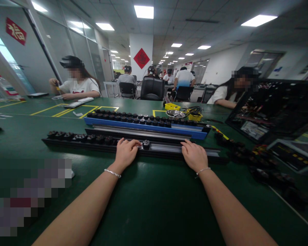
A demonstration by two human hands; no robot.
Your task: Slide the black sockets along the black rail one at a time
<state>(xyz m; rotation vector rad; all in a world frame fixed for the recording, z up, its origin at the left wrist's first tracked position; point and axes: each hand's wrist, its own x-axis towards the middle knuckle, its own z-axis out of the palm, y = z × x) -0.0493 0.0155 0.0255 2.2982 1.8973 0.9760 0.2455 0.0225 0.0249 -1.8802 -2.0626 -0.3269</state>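
A long black rail (164,147) with a pale metal channel lies crosswise on the green table in front of me. My left hand (126,152) is bent over its middle, fingers closed on the rail. Just right of its fingertips, a small round black part with metal prongs (146,145) sits in the channel. More black parts (79,137) line the rail's left half. Toward the right end, my right hand (194,154) curls over the same rail, its fingertips at the channel. The undersides of both hands are hidden.
Behind lies another rail (141,132), then a blue rail (187,132) holding rows of black parts. A metal dish (175,114) and yellow bin (172,107) stand farther back. Dark parts and cables (267,164) lie right, beside a grey box (295,155). Co-workers sit across the table.
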